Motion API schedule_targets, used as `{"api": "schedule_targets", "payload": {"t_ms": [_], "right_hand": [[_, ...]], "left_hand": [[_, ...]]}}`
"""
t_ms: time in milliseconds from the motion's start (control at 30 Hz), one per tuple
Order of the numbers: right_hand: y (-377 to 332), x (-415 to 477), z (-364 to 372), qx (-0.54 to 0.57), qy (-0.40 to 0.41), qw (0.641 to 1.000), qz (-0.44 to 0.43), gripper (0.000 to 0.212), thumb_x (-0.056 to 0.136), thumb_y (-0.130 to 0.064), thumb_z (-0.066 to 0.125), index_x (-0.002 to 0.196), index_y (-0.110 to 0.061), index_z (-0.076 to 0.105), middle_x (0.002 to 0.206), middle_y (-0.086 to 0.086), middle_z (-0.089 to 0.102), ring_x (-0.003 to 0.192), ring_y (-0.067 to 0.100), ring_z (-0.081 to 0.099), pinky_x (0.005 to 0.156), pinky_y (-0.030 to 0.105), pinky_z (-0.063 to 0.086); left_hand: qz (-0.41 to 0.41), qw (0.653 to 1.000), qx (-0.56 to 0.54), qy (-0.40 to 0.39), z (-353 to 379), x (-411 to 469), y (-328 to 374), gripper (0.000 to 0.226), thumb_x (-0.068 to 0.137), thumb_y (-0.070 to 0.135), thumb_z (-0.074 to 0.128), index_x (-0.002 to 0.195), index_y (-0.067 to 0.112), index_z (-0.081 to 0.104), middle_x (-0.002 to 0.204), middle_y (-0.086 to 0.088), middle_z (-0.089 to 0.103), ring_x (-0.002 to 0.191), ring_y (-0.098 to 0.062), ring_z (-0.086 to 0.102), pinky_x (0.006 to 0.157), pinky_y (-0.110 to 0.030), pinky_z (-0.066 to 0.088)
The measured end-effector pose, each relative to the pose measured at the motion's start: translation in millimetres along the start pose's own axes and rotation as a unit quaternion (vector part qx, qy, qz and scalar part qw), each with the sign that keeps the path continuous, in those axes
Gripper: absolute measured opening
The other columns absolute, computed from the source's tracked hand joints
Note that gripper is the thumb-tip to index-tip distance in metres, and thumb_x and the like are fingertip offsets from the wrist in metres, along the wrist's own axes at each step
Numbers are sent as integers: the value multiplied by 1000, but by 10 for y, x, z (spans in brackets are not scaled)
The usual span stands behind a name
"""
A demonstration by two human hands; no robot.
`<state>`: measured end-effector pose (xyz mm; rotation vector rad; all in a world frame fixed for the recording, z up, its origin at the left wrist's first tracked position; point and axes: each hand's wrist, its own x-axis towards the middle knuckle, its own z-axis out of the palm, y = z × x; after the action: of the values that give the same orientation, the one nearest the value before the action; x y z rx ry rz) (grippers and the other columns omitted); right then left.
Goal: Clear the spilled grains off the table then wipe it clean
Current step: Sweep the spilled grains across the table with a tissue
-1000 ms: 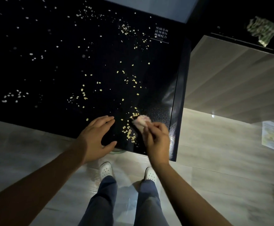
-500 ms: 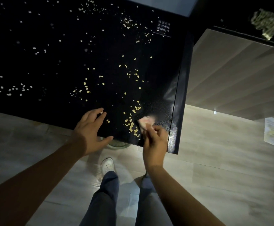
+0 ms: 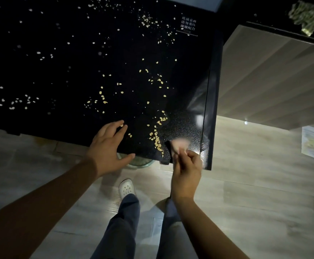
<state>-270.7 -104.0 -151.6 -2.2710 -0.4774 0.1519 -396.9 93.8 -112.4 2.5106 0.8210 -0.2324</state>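
Pale grains (image 3: 157, 140) lie scattered over a glossy black table (image 3: 59, 68), with a denser line near its front right corner. My right hand (image 3: 187, 168) pinches a small pink cloth (image 3: 179, 144), blurred by motion, on the tabletop just right of that line. My left hand (image 3: 109, 146) rests at the table's front edge with its fingers spread. Under the edge, between my hands, shows part of a glass bowl (image 3: 139, 162) on the floor.
The table's right edge (image 3: 211, 101) borders a light wooden unit (image 3: 275, 77). A green cloth (image 3: 304, 15) lies on the dark surface at the top right. A paper sheet (image 3: 311, 142) lies on the pale floor. My feet stand below the table edge.
My right hand has drawn the pink cloth toward the table's front right corner, leaving the grain line to its left. My left hand stays at the front edge.
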Motion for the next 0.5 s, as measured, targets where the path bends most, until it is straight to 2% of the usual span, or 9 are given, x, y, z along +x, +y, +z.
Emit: {"api": "schedule_targets", "payload": {"t_ms": [100,200,267,333,400,500], "right_hand": [[-282,-48,152,54,-50,997,-17,23,88,-7,67,110,-9,72,100,2,56,93,19,54,81,20,44],[-510,197,108,88,8,996,5,18,88,-5,66,105,-2,72,95,1,56,87,16,55,77,2,35],[-577,494,59,61,42,997,-5,19,87,-5,66,105,-2,72,94,1,54,84,15,53,75,-1,33],[-572,805,103,40,39,998,5,22,90,-10,64,109,-4,71,98,3,55,87,18,56,78,3,36],[-531,1042,219,30,22,999,27,24,92,-16,62,112,-4,70,103,6,55,94,22,58,82,13,40],[-502,1110,419,8,6,999,41,26,92,-13,62,116,-4,67,108,8,54,100,25,57,89,19,42]], "left_hand": [[23,999,-22,-3,-56,0,-59,94,71,70,41,147,16,31,155,7,18,141,-15,10,114,-38,23],[33,996,-80,17,-159,-18,-126,89,71,67,43,144,16,39,150,8,31,137,-11,24,108,-25,26],[32,993,-105,34,-214,-35,-169,81,74,60,50,142,18,43,147,9,37,134,-10,30,104,-20,24],[23,992,-113,49,-253,-50,-224,77,75,55,51,141,17,45,145,8,40,132,-10,33,102,-20,24],[10,991,-115,63,-277,-59,-294,81,73,62,45,140,15,46,143,7,42,131,-12,35,101,-21,26],[-11,990,-118,78,-294,-56,-420,87,70,65,39,140,14,45,145,5,40,132,-14,35,103,-25,31]]}}
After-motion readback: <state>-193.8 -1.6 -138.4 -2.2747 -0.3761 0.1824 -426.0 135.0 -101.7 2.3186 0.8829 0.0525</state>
